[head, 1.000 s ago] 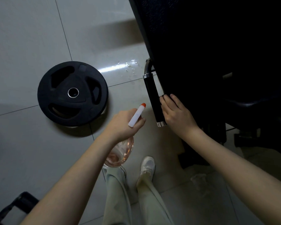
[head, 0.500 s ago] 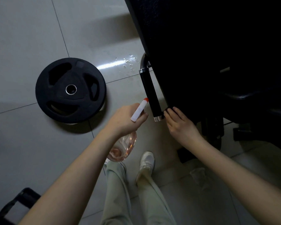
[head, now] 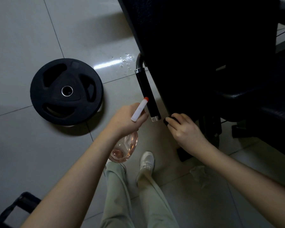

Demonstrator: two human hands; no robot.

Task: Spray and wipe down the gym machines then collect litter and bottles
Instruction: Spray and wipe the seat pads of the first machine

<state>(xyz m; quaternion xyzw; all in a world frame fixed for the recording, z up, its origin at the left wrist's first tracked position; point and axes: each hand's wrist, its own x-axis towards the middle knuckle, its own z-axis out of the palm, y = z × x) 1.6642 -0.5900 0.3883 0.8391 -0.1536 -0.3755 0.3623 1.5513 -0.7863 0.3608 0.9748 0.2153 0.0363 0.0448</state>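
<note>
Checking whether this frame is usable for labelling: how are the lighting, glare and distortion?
Head view: dim overall; the gym machine is nearly pure black with little detail. A bright glare streak crosses the wet floor tiles. Wide-angle distortion bends the tile lines and stretches the forearms. The left hand with the spray bottle, the right hand and the weight plate are fairly sharp.

left hand (head: 127, 119) clenched, right hand (head: 186, 129) curled

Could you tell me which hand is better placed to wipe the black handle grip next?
Right, probably. The right hand pinches a dark cloth just beside the lower end of the handle grip, while the left hand is occupied holding the spray bottle.
</note>
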